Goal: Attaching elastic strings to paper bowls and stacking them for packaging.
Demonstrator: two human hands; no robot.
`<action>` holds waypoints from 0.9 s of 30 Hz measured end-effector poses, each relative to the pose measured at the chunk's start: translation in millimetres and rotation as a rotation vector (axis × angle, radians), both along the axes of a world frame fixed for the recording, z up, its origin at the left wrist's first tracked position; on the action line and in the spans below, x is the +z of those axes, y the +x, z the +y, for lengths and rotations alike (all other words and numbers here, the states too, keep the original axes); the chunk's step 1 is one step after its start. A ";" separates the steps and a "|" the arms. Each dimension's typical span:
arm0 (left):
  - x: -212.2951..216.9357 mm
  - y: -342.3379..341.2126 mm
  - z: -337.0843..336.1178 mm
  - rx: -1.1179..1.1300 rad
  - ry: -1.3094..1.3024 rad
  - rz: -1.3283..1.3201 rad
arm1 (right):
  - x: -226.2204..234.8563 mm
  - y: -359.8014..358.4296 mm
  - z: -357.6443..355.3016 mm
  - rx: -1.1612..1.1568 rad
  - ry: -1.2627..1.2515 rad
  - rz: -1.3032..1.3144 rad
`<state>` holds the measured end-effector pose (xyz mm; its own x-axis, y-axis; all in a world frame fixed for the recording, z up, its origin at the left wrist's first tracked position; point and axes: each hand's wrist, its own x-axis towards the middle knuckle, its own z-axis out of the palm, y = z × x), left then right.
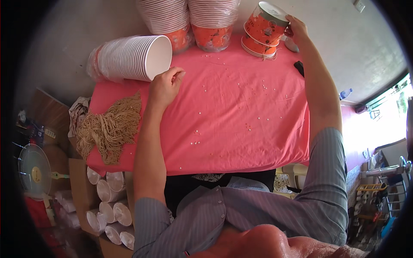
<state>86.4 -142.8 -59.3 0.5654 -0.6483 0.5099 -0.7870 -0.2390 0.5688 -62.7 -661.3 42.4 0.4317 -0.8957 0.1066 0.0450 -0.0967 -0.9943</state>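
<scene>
At the far right of the table, my right hand (297, 29) grips an orange printed paper bucket (266, 26) near its grey-green base band. The bucket is upside down, its pale round base facing up, over other orange rims. Loops of thin string show by the lowest rim. My left hand (165, 88) is loosely curled, with nothing visible in its fingers. It is just in front of the open mouth of a nested stack of white paper buckets (129, 56) lying on its side in clear plastic. Whether it touches the rim I cannot tell.
Two tall wrapped bucket stacks (214, 26) stand against the wall. A heap of tan strings (111, 127) hangs over the left edge of the pink-covered table (228, 146). Small pale bits are scattered on the cloth. An open carton (79, 189) of wrapped cups and a fan (35, 172) are at lower left.
</scene>
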 end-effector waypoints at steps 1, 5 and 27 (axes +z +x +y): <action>-1.4 0.4 0.5 0.001 0.008 -0.006 | -0.9 3.0 2.3 0.000 -0.026 0.023; -0.9 -2.0 -4.9 -0.017 0.026 -0.009 | -5.5 6.6 0.2 0.014 -0.025 0.011; -3.4 -1.3 -7.2 -0.019 0.015 -0.038 | -25.4 11.1 1.7 -0.050 -0.175 0.181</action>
